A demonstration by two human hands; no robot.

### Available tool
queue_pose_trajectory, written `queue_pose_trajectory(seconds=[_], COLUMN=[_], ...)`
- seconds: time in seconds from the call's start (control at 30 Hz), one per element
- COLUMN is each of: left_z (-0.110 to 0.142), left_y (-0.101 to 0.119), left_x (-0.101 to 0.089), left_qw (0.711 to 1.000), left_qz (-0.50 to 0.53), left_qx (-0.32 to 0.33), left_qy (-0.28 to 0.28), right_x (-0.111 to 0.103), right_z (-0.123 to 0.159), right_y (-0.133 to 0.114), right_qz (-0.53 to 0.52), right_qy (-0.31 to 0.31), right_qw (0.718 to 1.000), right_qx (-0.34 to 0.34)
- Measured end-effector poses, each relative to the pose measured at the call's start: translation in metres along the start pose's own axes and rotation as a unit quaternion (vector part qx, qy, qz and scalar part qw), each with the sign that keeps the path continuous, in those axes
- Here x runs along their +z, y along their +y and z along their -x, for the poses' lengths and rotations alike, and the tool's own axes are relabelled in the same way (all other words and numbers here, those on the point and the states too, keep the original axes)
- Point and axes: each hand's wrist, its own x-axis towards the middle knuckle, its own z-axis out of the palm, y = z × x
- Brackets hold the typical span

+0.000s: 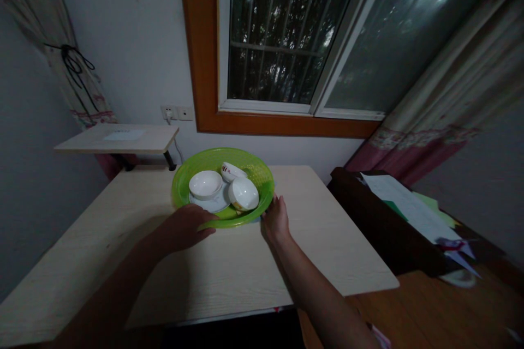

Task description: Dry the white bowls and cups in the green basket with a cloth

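A green plastic basin (pixel 262 174) stands on the pale wooden table (pixel 335 240), near its far side. Inside lie three white bowls (pixel 205 183) on a white plate (pixel 216 206); one bowl is tipped on its side. My left hand (pixel 186 226) rests against the basin's near left rim, fingers curved along it. My right hand (pixel 275 221) touches the basin's near right rim, fingers bent at the edge. Both hands press on the rim from either side.
A small side shelf (pixel 118 139) sticks out at the back left under a wall socket (pixel 177 113). A dark wooden desk (pixel 388 229) with papers (pixel 409 207) stands to the right. A barred window (pixel 278 32) and curtains are behind.
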Motion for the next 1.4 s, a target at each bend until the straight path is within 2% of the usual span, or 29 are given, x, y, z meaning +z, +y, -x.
queue_pose_trajectory(seconds=[0.1,0.17,0.33,0.47,0.57,0.67,0.8,0.9,1.0,1.1,1.3,1.4], left_z=[0.008,0.006,-0.015,-0.034,-0.040,-0.034,-0.009,0.010,0.016,0.009,-0.017,-0.026], left_y=[-0.012,-0.009,0.028,0.063,0.071,0.058,0.018,-0.009,-0.018,-0.006,0.048,0.066], left_x=[-0.004,-0.003,0.016,0.031,0.033,0.025,0.009,0.001,0.000,0.007,0.035,0.044], left_qw=[1.000,0.999,0.998,0.997,0.997,0.999,0.999,0.999,0.998,0.998,0.994,0.991], left_qz=[0.005,0.009,-0.016,-0.018,-0.010,0.010,0.019,0.027,0.023,0.001,-0.034,-0.038], left_qx=[0.010,0.017,0.032,0.003,-0.008,0.019,0.028,0.020,0.025,0.032,0.025,-0.002], left_qy=[0.023,0.028,0.044,0.072,0.072,0.049,0.012,0.036,0.057,0.063,0.103,0.131], right_x=[0.003,0.004,0.006,0.010,0.012,0.010,0.004,0.002,0.004,0.006,0.012,0.014], right_z=[0.001,0.008,0.035,0.052,0.052,0.040,0.020,0.016,0.022,0.033,0.056,0.062], right_y=[-0.001,0.002,0.022,0.032,0.030,0.022,0.009,0.004,0.006,0.013,0.027,0.029], right_qz=[-0.001,-0.011,-0.023,-0.037,-0.040,-0.029,-0.015,-0.010,-0.019,-0.024,-0.028,-0.038], right_qy=[-0.001,0.011,0.027,0.018,0.004,0.017,0.023,0.010,0.004,0.015,0.039,0.035], right_qw=[1.000,1.000,0.999,0.999,0.999,0.999,1.000,1.000,1.000,1.000,0.999,0.999], right_qx=[-0.001,-0.002,-0.016,-0.024,-0.036,-0.035,-0.014,-0.008,-0.013,-0.013,-0.001,0.000])
